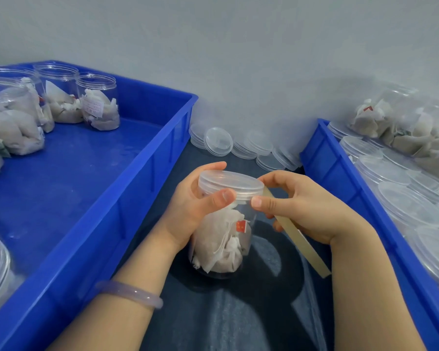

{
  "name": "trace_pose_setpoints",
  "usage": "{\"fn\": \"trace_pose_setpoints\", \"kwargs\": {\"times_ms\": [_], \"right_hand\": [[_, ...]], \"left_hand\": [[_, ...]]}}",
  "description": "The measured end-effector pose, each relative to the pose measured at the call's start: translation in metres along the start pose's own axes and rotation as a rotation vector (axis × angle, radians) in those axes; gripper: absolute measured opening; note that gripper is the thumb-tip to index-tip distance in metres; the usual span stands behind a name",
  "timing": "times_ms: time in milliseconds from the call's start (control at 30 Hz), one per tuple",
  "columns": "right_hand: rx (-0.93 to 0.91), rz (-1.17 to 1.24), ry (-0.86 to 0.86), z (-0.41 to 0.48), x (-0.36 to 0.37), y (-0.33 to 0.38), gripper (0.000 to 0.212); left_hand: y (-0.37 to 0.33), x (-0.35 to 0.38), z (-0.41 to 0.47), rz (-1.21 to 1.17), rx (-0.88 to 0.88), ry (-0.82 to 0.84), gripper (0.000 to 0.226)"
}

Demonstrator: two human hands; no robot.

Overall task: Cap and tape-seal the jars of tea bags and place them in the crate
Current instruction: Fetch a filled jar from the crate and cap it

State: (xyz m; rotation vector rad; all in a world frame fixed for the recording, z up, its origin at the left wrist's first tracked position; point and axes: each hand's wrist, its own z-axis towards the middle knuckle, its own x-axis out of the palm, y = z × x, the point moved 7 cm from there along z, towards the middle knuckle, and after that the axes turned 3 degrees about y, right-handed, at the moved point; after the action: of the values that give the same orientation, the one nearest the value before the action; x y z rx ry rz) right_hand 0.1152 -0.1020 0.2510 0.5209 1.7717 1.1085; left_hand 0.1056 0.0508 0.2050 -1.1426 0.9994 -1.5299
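Beside blue crate (127, 188), left hand (195, 206) grips capped jar (223, 239), right hand (307, 209) pinches tape (302, 244), top end hidden.

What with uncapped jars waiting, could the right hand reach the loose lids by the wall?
Likely yes, once free: the right hand holds the tape strip, but nothing blocks the lids.

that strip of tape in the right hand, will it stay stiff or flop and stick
The tape strip is thin, so probably light and bendy, though its free tail runs fairly straight past the right hand. One end seems stuck at the lid, so the tail may cling to the jar if it swings.
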Motion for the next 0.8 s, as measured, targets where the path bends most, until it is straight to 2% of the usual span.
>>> {"fn": "trace_pose_setpoints", "kwargs": {"times_ms": [167,300,433,533,700,800], "right_hand": [[0.010,0.021,0.047,0.001,0.002,-0.004,0.069],[0.024,-0.051,0.031,-0.002,-0.002,-0.004,0.063],[0.025,-0.198,-0.034,-0.001,-0.007,-0.002,0.058],[0.021,-0.238,-0.056,0.000,-0.006,0.002,0.058],[-0.014,-0.172,0.047,-0.001,0.002,0.006,0.059],[-0.032,-0.184,0.052,-0.003,0.003,0.009,0.056]], "left_hand": [[-0.004,0.002,-0.001,0.118,-0.017,0.065,0.116],[-0.016,-0.001,0.001,0.379,-0.004,-0.022,0.127],[-0.020,0.001,-0.002,0.524,0.033,-0.055,0.131],[-0.020,-0.002,-0.002,0.494,0.053,-0.081,0.126],[-0.015,-0.008,0.001,0.329,0.073,-0.097,0.102],[-0.017,-0.010,0.000,0.302,0.089,-0.084,0.094]]}}
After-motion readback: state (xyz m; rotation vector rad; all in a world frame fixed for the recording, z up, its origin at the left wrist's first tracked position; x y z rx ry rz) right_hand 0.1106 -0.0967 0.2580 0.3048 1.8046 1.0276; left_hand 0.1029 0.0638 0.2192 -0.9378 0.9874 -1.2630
